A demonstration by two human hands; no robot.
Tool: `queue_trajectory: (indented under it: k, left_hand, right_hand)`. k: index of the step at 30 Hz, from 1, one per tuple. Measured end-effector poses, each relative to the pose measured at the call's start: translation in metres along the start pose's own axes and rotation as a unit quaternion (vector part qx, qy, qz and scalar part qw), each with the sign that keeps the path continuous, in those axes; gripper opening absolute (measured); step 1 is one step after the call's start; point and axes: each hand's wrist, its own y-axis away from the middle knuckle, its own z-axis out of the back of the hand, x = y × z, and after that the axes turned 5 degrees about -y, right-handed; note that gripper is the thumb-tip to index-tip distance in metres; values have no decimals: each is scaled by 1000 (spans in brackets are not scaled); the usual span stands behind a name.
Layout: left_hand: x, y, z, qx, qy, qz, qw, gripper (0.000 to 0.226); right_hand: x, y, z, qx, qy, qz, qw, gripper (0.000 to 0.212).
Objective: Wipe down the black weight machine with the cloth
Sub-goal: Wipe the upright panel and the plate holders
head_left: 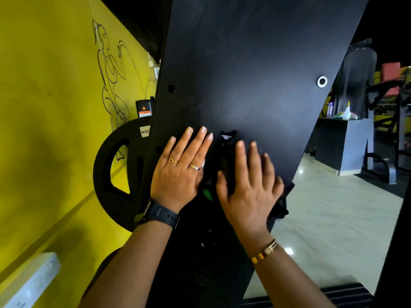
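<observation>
A tall black panel of the weight machine (244,74) fills the middle of the head view. My left hand (180,170) lies flat on its lower left part with straight fingers. My right hand (246,185) presses a dark cloth (282,205) against the panel's lower right part; its fingers are spread and blurred. The cloth shows below and to the right of that hand, at the panel's edge. A dark cloth fold with a green patch (209,192) shows between the two hands.
A black weight plate (117,170) hangs left of the panel, against the yellow wall (51,107). To the right lies a pale tiled floor (329,230), a dark counter (342,141) with a spray bottle (347,111), and other gym machines (391,107).
</observation>
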Motion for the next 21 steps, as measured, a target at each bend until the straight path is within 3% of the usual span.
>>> queue_trajectory:
  k: [3,5,12,15,21]
  left_hand:
    - [-1,0,0,-2,3,4,1000,50]
    - [-1,1,0,1,4,6,1000,51]
    - [-1,0,0,5,-1,8,1000,47]
    - [-2,1,-1,3,5,9,1000,50]
    - [-1,2,1,6,11,10,1000,50]
  right_hand:
    - [-11,33,-1,10,18,89,996,59]
    - [-25,40,0,13,28,99,995,58]
    - [-46,-24,7,-16,8,-57,998,60]
    - [-25,-40,5,-19,7,-74,997,62]
    - [-7,-2,1,-4,16,58,998,56]
